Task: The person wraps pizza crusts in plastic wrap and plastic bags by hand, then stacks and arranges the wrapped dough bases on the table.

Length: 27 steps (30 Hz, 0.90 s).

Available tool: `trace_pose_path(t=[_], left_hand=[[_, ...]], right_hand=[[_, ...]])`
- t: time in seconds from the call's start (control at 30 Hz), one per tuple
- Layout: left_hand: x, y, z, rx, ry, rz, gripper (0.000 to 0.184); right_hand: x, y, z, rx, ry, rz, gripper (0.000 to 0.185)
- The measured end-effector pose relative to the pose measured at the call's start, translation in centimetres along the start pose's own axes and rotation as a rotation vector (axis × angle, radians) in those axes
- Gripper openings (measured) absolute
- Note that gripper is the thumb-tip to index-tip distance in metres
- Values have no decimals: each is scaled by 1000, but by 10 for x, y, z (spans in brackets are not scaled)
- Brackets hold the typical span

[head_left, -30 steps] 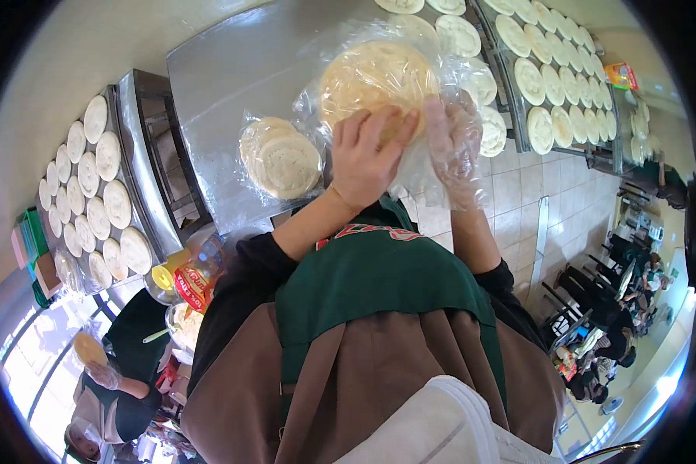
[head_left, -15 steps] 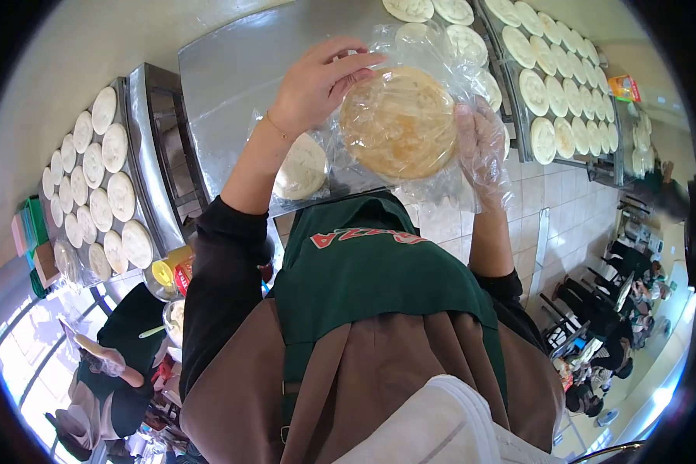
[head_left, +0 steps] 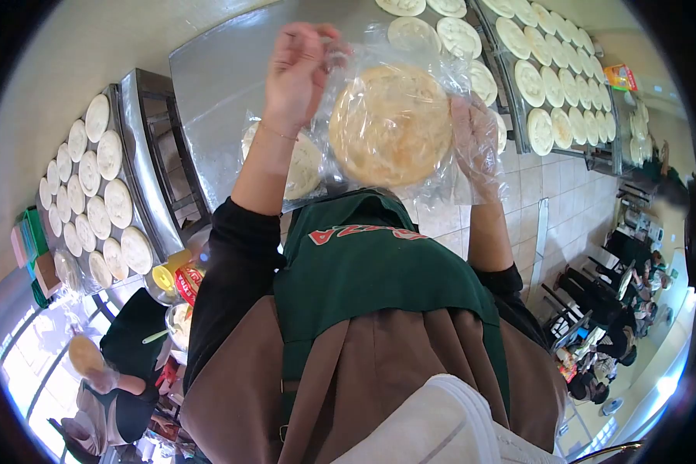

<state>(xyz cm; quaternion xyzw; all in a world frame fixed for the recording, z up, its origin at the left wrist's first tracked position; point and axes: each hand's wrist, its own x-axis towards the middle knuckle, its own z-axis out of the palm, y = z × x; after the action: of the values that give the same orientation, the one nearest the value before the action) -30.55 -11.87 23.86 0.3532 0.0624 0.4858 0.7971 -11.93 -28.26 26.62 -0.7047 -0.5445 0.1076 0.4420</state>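
A round, lightly browned pizza crust (head_left: 393,127) lies inside a clear plastic bag (head_left: 353,63), held up above the table edge. My right hand (head_left: 475,143), in a clear plastic glove, grips the bagged crust by its right side. My left hand (head_left: 295,77), bare with a thin bracelet at the wrist, is raised by the bag's left edge. Its fingers are curled but smeared by motion, so their hold on the plastic is unclear. Below my left wrist, a paler crust (head_left: 305,166) in clear plastic lies on the metal table (head_left: 224,85), partly hidden by my forearm.
More pale crusts lie at the table's far right (head_left: 460,37). Racks of crusts stand at the right (head_left: 541,131) and left (head_left: 118,203). A yellow-lidded jar (head_left: 163,277) and red packet (head_left: 187,282) sit at lower left. A co-worker's gloved hand (head_left: 103,379) holds a crust. People sit at right.
My left hand has moved left and up from the top of the crust. The bagged crust has shifted slightly left and looks bigger. The co-worker's crust has turned to face the camera.
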Motion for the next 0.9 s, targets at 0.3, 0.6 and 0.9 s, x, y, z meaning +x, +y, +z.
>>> trace_pose_path(t=[0.3, 0.6, 0.9], left_hand=[[-31, -35, 8, 1336, 328, 2, 28], [-11, -35, -22, 394, 230, -448, 11], [24, -11, -64, 327, -213, -853, 15]], right_hand=[[-2, 3, 13, -343, 165, -126, 27], [0, 27, 4, -557, 200, -151, 25], [-7, 36, -11, -364, 68, -94, 21]])
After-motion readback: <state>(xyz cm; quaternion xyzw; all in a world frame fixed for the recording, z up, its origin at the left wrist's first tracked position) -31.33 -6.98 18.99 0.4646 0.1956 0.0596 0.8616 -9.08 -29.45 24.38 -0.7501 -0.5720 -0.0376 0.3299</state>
